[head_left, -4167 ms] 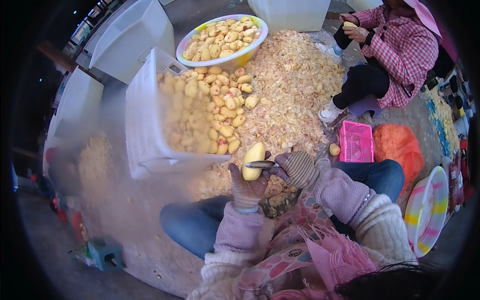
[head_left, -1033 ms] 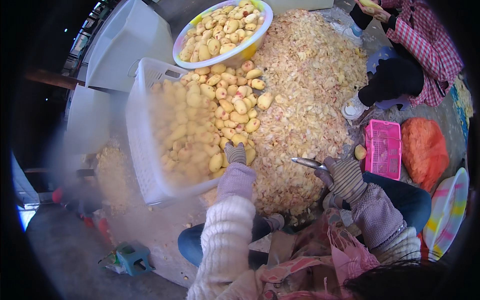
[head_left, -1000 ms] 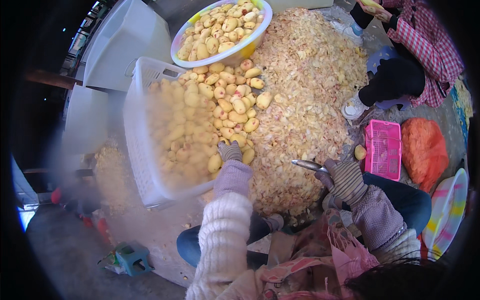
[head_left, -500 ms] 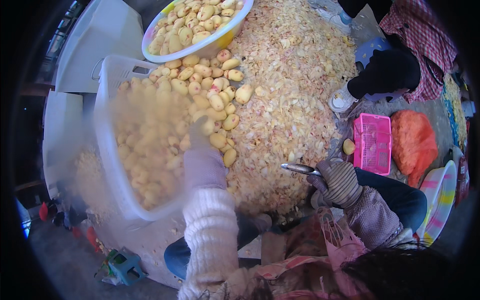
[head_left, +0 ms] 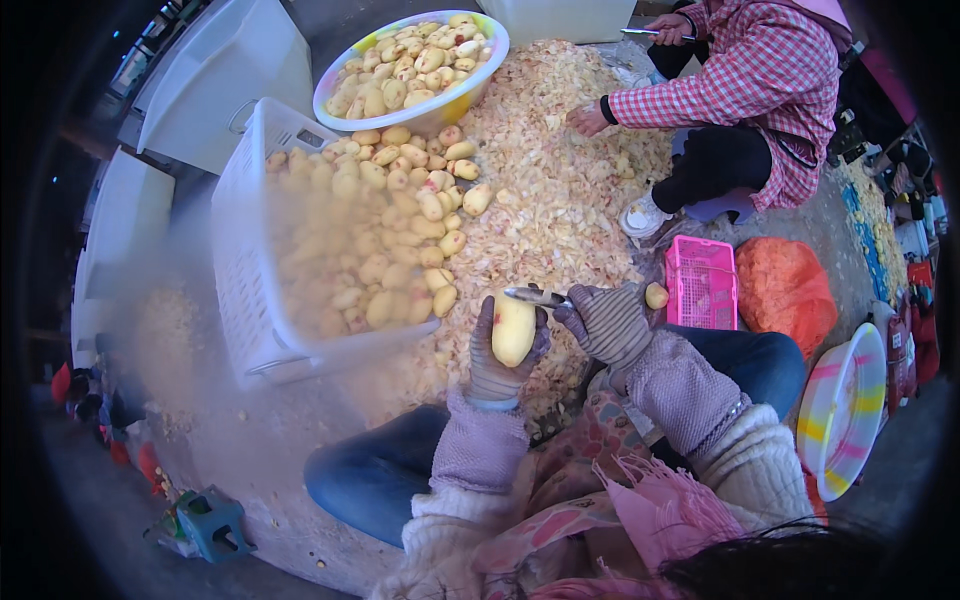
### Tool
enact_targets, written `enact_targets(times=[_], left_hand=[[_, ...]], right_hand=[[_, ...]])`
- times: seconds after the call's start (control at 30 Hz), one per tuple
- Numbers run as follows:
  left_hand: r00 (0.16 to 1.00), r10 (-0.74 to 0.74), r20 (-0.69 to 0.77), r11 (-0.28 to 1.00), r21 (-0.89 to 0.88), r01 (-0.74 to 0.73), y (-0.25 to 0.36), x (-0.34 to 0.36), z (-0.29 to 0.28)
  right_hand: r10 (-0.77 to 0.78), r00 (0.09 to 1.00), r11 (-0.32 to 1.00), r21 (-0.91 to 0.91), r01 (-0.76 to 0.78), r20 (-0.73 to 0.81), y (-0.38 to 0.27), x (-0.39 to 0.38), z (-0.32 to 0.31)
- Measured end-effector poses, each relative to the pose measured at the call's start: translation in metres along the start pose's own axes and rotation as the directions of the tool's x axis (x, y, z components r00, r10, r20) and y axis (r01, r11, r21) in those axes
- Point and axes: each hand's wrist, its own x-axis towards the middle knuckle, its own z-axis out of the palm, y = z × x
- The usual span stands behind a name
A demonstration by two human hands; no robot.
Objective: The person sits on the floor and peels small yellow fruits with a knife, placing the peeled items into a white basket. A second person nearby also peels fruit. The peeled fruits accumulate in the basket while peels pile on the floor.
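My left hand (head_left: 505, 345), in a striped glove, grips an upright pale yellow potato (head_left: 514, 330) above my lap. My right hand (head_left: 605, 325), also gloved, is closed on a metal blade tool (head_left: 535, 297) lying across the potato's upper end. Just beyond my hands, a white plastic crate (head_left: 245, 245) lies heaped with potatoes (head_left: 430, 200) that spill out at its right side, partly behind a blurry haze. Peelings (head_left: 540, 190) form a wide pile right of them, and a loose potato (head_left: 656, 296) rests near my right hand.
A co-worker (head_left: 740, 100) squats upper right, one hand low over peelings, the other holding a tool. A potato-filled basin (head_left: 489, 80), white tubs (head_left: 215, 90), a pink basket (head_left: 700, 280), an orange mesh sack (head_left: 785, 285), a colourful basin (head_left: 845, 410) and a blue stool (head_left: 213, 522) surround me.
My left hand has come back from the potato heap holding a potato, and my right hand's tool now meets it. The co-worker's nearer hand has dropped to the peelings.
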Motion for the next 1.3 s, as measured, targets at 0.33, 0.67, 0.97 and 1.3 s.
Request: enact_targets(times=[0.33,0.67,0.97,1.3], left_hand=[[0.995,0.094,0.041,0.995,0.013,-0.095,-0.012,-0.055,-0.003],[0.972,0.184,-0.143,0.977,0.131,-0.166,0.003,-0.064,-0.011],[0.95,0.18,-0.255,0.979,0.136,-0.15,0.007,-0.06,-0.02],[0.959,-0.008,-0.283,1.0,-0.025,0.001,0.011,-0.064,-0.028]], right_hand=[[-0.013,0.998,1.0,-0.01,0.014,0.056,-0.018,-0.018,-0.012],[-0.206,0.947,0.962,-0.125,0.242,0.248,-0.003,-0.021,0.013],[-0.453,0.779,0.87,0.023,0.492,0.434,-0.014,-0.004,0.005],[-0.166,0.946,0.97,-0.125,0.207,0.278,-0.015,-0.009,0.012]])
